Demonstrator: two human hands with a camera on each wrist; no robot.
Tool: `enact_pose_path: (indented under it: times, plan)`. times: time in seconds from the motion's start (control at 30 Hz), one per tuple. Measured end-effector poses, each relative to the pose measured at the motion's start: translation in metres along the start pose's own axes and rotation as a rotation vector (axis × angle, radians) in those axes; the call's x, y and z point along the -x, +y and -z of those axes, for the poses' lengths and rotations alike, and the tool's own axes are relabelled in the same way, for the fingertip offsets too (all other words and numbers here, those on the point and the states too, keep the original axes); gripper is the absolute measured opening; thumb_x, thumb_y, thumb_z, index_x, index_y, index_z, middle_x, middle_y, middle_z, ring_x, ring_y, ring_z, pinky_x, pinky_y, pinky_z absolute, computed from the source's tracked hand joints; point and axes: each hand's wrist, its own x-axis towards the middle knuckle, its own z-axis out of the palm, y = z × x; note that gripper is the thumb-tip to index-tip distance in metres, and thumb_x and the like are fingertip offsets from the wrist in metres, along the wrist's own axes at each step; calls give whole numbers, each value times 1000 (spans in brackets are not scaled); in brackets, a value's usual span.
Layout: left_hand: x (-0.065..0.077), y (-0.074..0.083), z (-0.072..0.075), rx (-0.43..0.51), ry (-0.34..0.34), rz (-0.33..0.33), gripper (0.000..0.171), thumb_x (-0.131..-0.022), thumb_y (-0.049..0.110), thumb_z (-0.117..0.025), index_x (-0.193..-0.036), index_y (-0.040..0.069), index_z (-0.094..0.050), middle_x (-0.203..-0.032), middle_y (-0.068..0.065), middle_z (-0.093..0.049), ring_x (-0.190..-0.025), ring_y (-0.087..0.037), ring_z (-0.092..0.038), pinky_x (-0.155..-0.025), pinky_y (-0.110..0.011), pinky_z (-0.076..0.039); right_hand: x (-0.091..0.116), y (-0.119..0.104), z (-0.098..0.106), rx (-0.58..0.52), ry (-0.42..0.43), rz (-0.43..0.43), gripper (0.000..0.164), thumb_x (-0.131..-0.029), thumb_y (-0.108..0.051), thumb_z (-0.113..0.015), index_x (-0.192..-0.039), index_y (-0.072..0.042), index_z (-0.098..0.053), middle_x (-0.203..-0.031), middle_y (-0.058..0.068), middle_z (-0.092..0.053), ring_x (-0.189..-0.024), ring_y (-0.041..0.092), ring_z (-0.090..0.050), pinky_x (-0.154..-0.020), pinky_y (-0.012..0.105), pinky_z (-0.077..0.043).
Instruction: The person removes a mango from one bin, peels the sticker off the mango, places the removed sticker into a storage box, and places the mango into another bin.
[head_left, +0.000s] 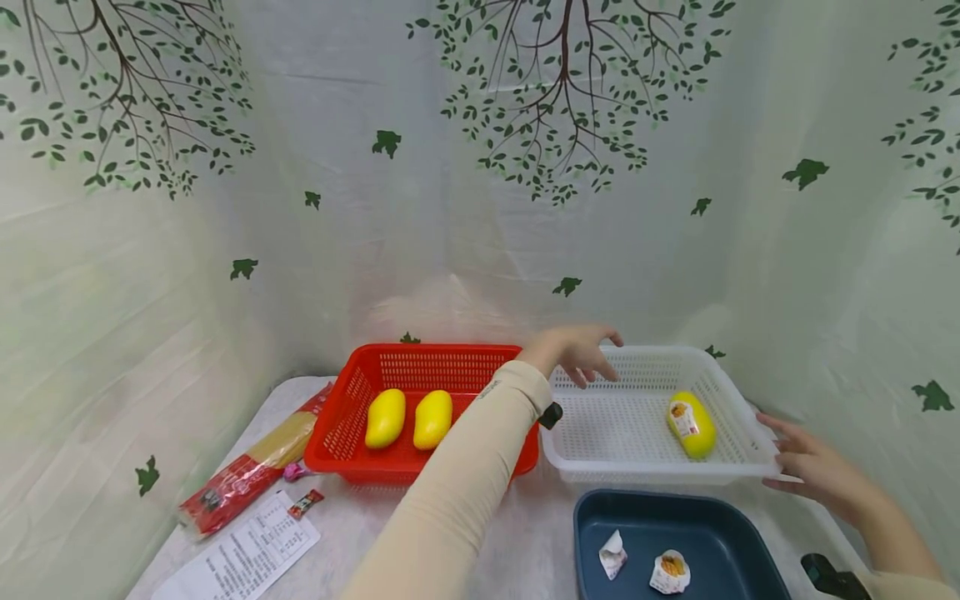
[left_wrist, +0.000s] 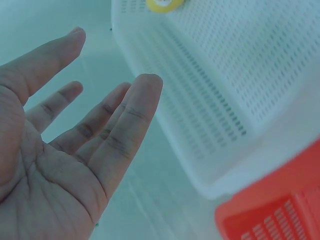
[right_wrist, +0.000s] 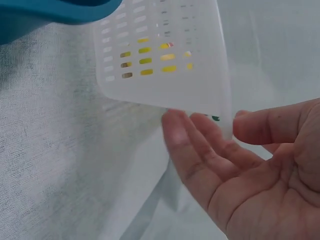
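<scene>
My left hand [head_left: 573,352] reaches over the left end of a white slotted basket [head_left: 607,425], beside the red basket. Its fingers [left_wrist: 122,135] are spread and hold nothing, apart from the rim in the left wrist view. At the basket's other end my right hand [head_left: 821,467] holds the rim: the thumb [right_wrist: 270,125] is at the top edge, the fingers [right_wrist: 187,155] below it. Inside the white basket lies one yellow mango [head_left: 692,425] with a label and wrapping. Two plain yellow mangoes [head_left: 386,418] [head_left: 432,419] lie in the red basket [head_left: 360,462].
In front of the white basket stands a dark blue tray [head_left: 690,500] with two crumpled labelled scraps [head_left: 612,554] [head_left: 670,572]. On the left lie a red-and-clear noodle packet [head_left: 255,462], a printed sheet [head_left: 243,550] and small wrapped sweets [head_left: 306,504]. A leaf-printed curtain [head_left: 480,233] surrounds the table.
</scene>
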Motion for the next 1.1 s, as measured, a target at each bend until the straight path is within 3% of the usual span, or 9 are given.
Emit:
enact_pose_path:
  times: [0.23,0.5,0.73,0.9,1.0,1.1]
  plan:
    - [-29,9,-20,57,-6,26,68,-101,13,-74,-161,19,-42,-153,-16,-53,-111,-31,-68,-101,-50,-62,0,6,3,-67,-25,-28,71,-110,-4,-38,-168,3,2,-162,47,-15,-114,24,-64,-97,39,-63]
    - [-59,15,-53,35,72,46,63,-100,18,-78,-156,22,-50,-156,-8,-56,-116,-34,-70,-87,-44,-66,-2,12,4,-117,-39,-9,69,-113,-6,-34,-168,2,7,-162,47,-16,-111,13,-66,-97,33,-63]
    - [-75,11,-84,14,71,63,60,-99,24,-79,-154,32,-55,-162,1,-52,-127,-36,-67,-87,-45,-66,0,24,-2,-224,-53,-18,67,-115,-9,-32,-169,-3,6,-165,44,-9,-110,6,-67,-100,34,-62]
    - [-83,17,-95,-3,52,110,55,-101,27,-77,-152,37,-59,-166,8,-48,-130,-33,-63,-84,-45,-66,-1,25,-1,-212,-60,-18,67,-117,-14,-33,-169,-4,6,-165,44,-11,-109,4,-67,-100,32,-62]
    - [-88,24,-102,-88,46,141,52,-102,32,-75,-150,41,-61,-165,13,-49,-132,-26,-61,-83,-42,-65,-1,25,1,-213,-52,-17,67,-117,-16,-35,-171,-7,5,-164,41,-18,-109,3,-67,-99,31,-62]
    - [-94,35,-109,-273,18,150,52,-103,39,-72,-152,45,-58,-165,19,-47,-144,-14,-54,-103,-39,-58,3,29,4,-216,-47,-8,67,-117,-16,-36,-173,-15,2,-159,31,-34,-108,2,-67,-98,30,-62]
